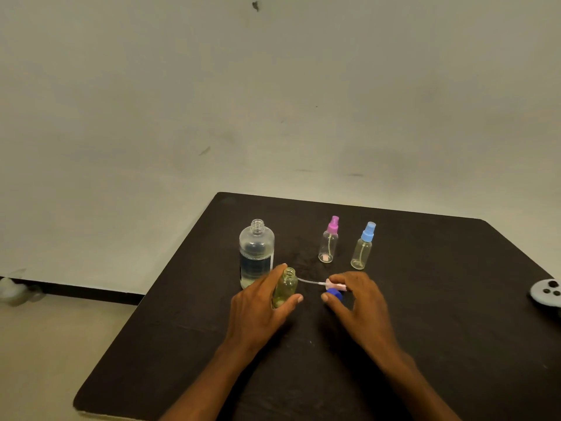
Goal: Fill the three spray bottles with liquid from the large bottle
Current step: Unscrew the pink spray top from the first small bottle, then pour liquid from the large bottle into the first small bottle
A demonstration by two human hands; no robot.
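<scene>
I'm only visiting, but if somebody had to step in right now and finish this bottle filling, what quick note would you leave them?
Left hand: grips the open small bottle, upright on the table.
Right hand: holds a pink spray head, tube pointing at that bottle; a blue cap lies by the thumb.
Large bottle: uncapped, part full, behind the left hand.
Pink-topped bottle and blue-topped bottle: closed, farther back, seemingly unfilled.
Done: large bottle and one small bottle opened; its fill is unclear.
Left: fill the closed two, refit tops.
</scene>
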